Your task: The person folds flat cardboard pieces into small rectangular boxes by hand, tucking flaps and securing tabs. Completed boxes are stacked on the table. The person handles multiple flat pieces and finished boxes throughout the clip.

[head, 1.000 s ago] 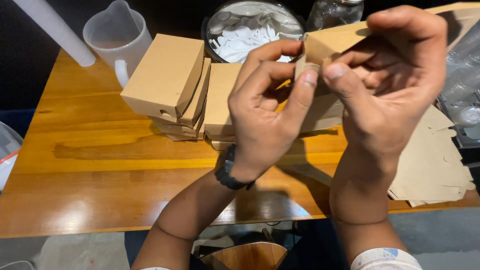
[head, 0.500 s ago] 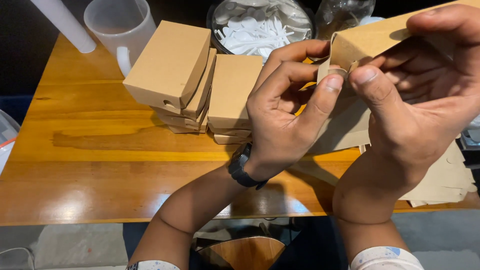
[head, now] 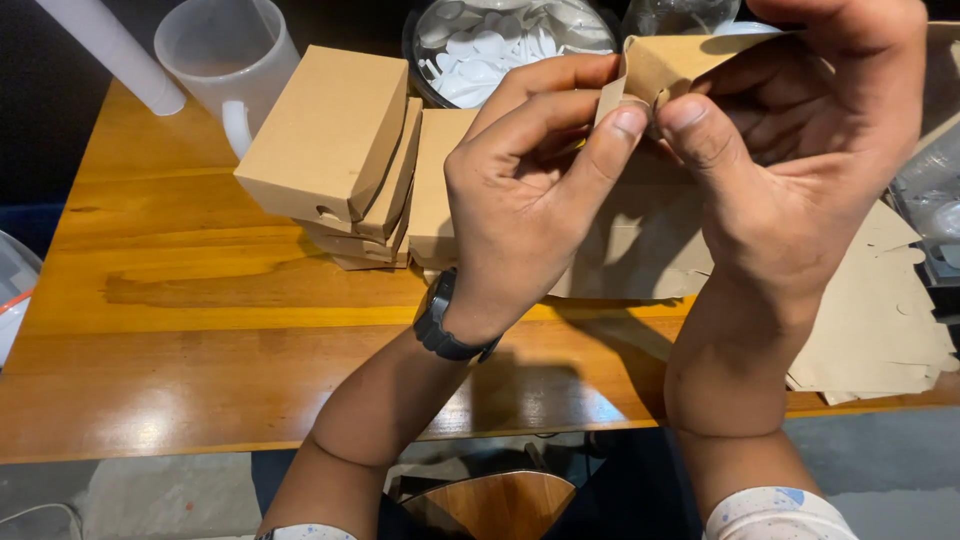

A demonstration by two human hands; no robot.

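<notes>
Both my hands are raised over the table and pinch the same piece of brown cardboard (head: pixel 672 62), a partly folded box blank. My left hand (head: pixel 525 190), with a black watch on its wrist, grips the left flap between thumb and fingers. My right hand (head: pixel 800 150) holds the flap's right side, thumb pressed against it close to the left thumb. Behind my left hand stands a pile of folded brown cardboard boxes (head: pixel 340 150), some leaning on each other. Much of the held cardboard is hidden by my fingers.
The wooden table (head: pixel 200 330) carries a stack of flat cardboard blanks (head: pixel 880 320) at the right. At the back are a clear plastic jug (head: pixel 225 60), a white tube (head: pixel 110 45) and a dark bowl of white plastic pieces (head: pixel 500 45). A wooden stool (head: pixel 495 505) sits below.
The view has closed in on my hands. My fingers have shifted along the cardboard flap and both thumbs now press together on it.
</notes>
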